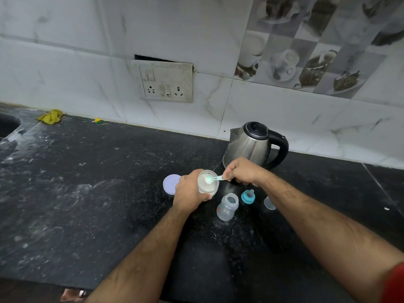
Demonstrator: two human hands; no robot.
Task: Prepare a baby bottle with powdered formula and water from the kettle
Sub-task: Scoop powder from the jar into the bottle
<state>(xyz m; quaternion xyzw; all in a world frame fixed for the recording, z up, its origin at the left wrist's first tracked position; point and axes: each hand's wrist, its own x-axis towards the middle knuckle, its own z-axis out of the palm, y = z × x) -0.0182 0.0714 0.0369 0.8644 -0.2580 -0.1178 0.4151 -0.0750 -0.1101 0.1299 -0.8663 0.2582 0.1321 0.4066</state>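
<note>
My left hand (189, 190) grips a clear jar of white formula powder (210, 186), tilted toward me. My right hand (243, 171) pinches a small teal scoop (210, 179) whose bowl, heaped with powder, sits over the jar's mouth. An open clear baby bottle (227, 207) stands on the black counter just right of the jar. Its teal nipple ring (248, 196) lies behind it, and a clear cap (269, 202) shows partly under my right forearm. A steel kettle (253, 144) with a black handle stands behind my right hand, lid shut.
The jar's lilac lid (171, 183) lies flat left of my left hand. A yellow cloth (50, 117) and a small yellow-green item (98, 121) rest by the tiled wall. A sink edge (8, 125) is at far left. A socket panel (166, 83) is on the wall.
</note>
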